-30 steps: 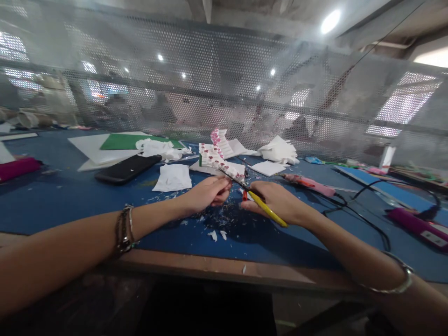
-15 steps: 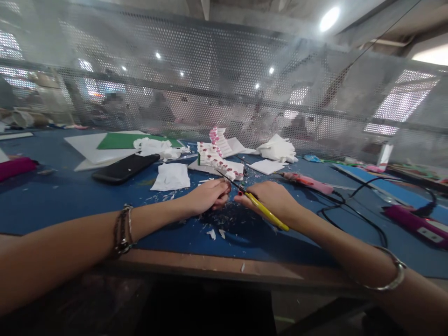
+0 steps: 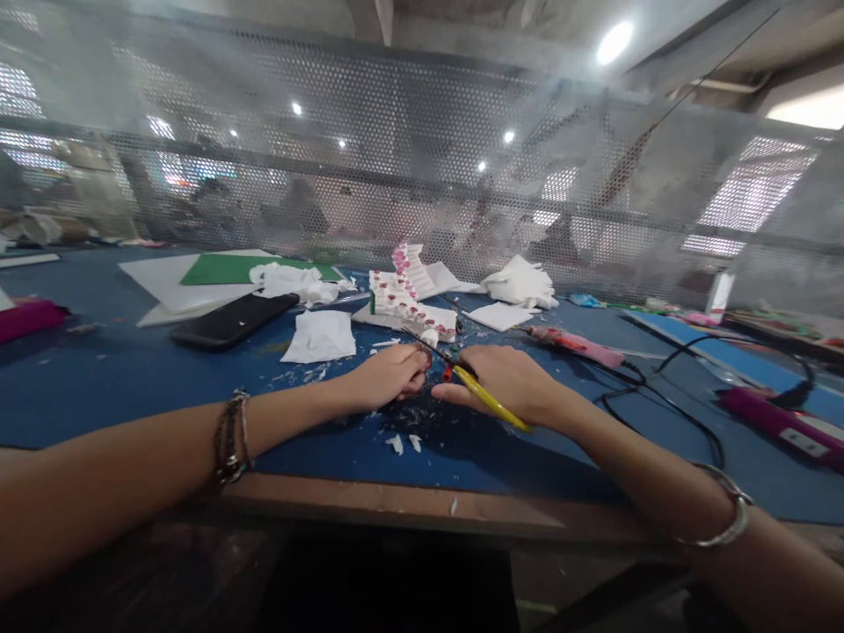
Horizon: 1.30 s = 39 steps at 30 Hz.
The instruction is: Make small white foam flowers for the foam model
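Observation:
My right hand (image 3: 511,376) grips a pair of yellow-handled scissors (image 3: 493,402), the thumb standing a little away from the handle. Their dark blades point left and away, right by the fingertips of my left hand (image 3: 388,376). Those left fingers are curled together in a pinch, and what they hold is mostly hidden. A small white bit (image 3: 430,337) shows just beyond them, beside the blades. Behind the hands, folded white paper strips with dark red and pink spots (image 3: 415,309) lie on a pale base. Paper scraps (image 3: 394,444) litter the blue tabletop under my hands.
Left of centre are a black phone (image 3: 234,322), a white paper square (image 3: 320,336) and a green sheet (image 3: 247,269). Crumpled white paper (image 3: 520,281) lies behind. On the right, a pink corded tool (image 3: 577,345) and its black cable sit near a purple power strip (image 3: 784,422).
The scissors have shifted slightly left in my right hand, and the thumb sits further from the handle. My left hand keeps nearly the same pinch. The view has moved a little.

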Each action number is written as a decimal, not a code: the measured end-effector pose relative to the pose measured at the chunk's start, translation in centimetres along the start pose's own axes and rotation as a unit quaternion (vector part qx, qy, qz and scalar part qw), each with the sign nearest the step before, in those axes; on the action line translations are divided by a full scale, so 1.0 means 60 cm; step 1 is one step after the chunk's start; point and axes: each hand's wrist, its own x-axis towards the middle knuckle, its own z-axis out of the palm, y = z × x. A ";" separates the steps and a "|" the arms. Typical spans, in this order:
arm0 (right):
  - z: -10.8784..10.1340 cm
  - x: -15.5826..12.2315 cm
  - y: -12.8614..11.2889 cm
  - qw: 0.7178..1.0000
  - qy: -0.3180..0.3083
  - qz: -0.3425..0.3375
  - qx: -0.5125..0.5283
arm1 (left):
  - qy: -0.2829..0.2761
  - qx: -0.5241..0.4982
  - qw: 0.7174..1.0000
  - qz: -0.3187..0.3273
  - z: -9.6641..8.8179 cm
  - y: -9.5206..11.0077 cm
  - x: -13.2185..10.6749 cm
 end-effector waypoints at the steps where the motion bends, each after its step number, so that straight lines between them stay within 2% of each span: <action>1: -0.001 0.000 -0.001 1.000 0.000 -0.001 0.002 | 0.003 0.014 1.000 0.001 -0.001 0.001 -0.001; 5: -0.002 0.003 -0.008 0.999 -0.015 0.035 0.000 | 0.012 0.043 0.999 0.005 -0.001 0.003 -0.003; 9: -0.001 0.007 -0.011 0.998 -0.008 0.063 -0.007 | 0.007 0.030 1.000 -0.003 0.002 0.001 -0.001; 18: -0.002 0.008 -0.008 0.997 -0.007 0.071 -0.003 | -0.034 -0.007 0.999 -0.005 0.002 -0.002 0.004; 22: -0.001 0.007 0.014 0.997 0.017 0.069 0.011 | -0.026 0.018 0.999 -0.006 -0.028 0.005 0.005; 24: -0.003 0.006 0.029 0.996 0.042 0.079 0.012 | 0.009 0.113 0.993 0.018 -0.058 0.010 0.005; 26: -0.007 0.005 0.043 0.993 0.057 0.099 0.006 | 0.068 0.230 0.970 0.047 -0.093 0.012 0.002; 28: -0.009 0.004 0.055 0.991 0.056 0.120 -0.012 | 0.141 0.347 0.925 0.057 -0.126 0.006 -0.001; 29: -0.010 0.003 0.059 0.990 0.053 0.128 -0.021 | 0.163 0.385 0.907 0.054 -0.141 0.001 -0.004; 31: -0.011 0.002 0.066 0.989 0.042 0.135 -0.032 | 0.175 0.396 0.900 0.055 -0.162 -0.011 -0.008; 35: -0.010 0.002 0.067 0.991 0.012 0.123 -0.043 | 0.199 0.406 0.889 0.077 -0.171 -0.020 -0.006; 37: -0.008 0.001 0.064 0.992 -0.008 0.116 -0.048 | 0.171 0.406 0.891 0.111 -0.160 -0.015 0.001; 39: -0.006 0.000 0.061 0.991 -0.023 0.118 -0.052 | 0.096 0.404 0.899 0.140 -0.144 -0.009 0.009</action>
